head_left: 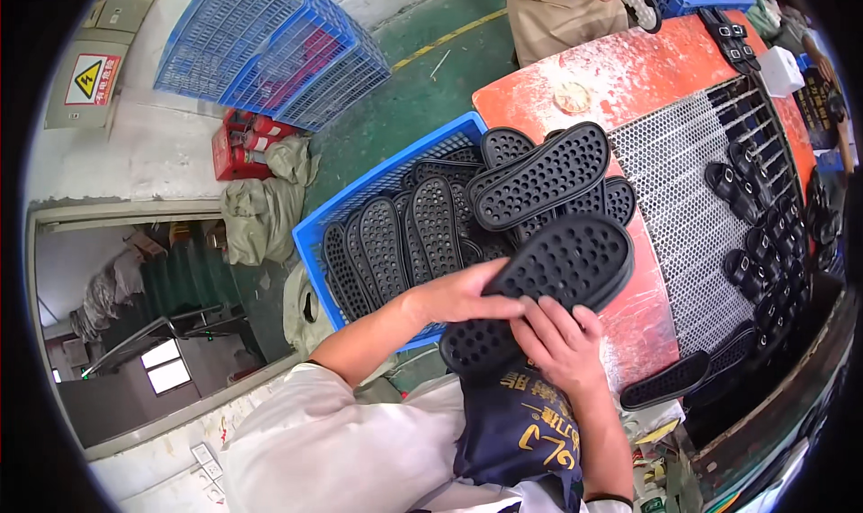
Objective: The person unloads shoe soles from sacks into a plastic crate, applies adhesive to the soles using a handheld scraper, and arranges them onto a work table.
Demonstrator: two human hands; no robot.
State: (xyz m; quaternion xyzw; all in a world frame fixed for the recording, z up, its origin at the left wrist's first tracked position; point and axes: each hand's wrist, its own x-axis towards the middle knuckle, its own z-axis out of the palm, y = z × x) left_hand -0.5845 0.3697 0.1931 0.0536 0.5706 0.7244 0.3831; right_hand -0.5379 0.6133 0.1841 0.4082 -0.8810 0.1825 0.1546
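In front of my chest I hold a black shoe sole [575,259], its side dotted with round hollows facing up. My left hand [467,294] is closed round its narrow middle from the left. My right hand [564,340] closes on the same sole from the right, fingertips on its edge and face. Just beyond it a pile of similar loose soles [544,176] lies across the corner of a blue crate [324,230]. More soles stand on edge inside that crate.
A red table [629,68] with a perforated metal conveyor [670,167] runs along the right. Black sandal uppers [751,198] and two soles [665,383] lie on it. Another person [562,14] stands across the table. Stacked blue crates [261,45] and fire extinguishers [247,144] are at the left.
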